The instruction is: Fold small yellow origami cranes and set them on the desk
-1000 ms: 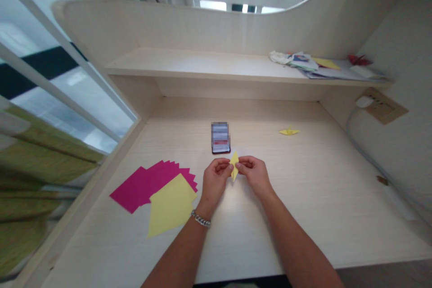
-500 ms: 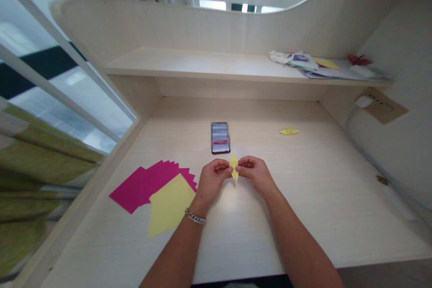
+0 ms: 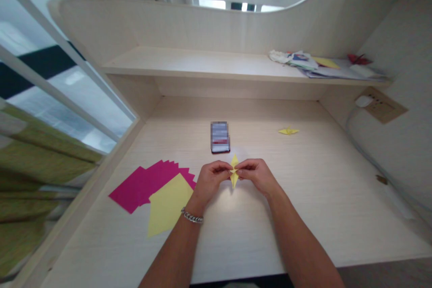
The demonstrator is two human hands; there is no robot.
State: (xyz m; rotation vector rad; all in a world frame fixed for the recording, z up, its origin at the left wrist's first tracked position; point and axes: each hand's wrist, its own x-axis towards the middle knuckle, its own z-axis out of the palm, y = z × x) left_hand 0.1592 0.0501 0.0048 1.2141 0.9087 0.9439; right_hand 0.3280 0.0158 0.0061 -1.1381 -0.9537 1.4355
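A small folded yellow paper (image 3: 234,182) with pointed ends is held over the desk between my two hands. My left hand (image 3: 212,181) pinches its left side with thumb and fingers. On its right side, my right hand (image 3: 255,174) pinches it in the same way. The fingertips hide the middle of the paper. Just beyond my hands lies a phone (image 3: 220,137) with a blurred screen. Magenta paper sheets (image 3: 145,184) are fanned out on the left, and a yellow sheet (image 3: 168,207) overlaps them beside my left forearm.
A folded yellow paper figure (image 3: 289,131) lies at the back right of the desk (image 3: 313,189). Above is a shelf (image 3: 202,63) with papers (image 3: 303,60) and a red folded item (image 3: 359,59). A cable (image 3: 366,157) runs from the wall socket (image 3: 384,105) at the right.
The folded yellow paper has dropped slightly towards me and its lower point has swung a little left. My fingers have shifted on it, and my left wrist has moved slightly left.
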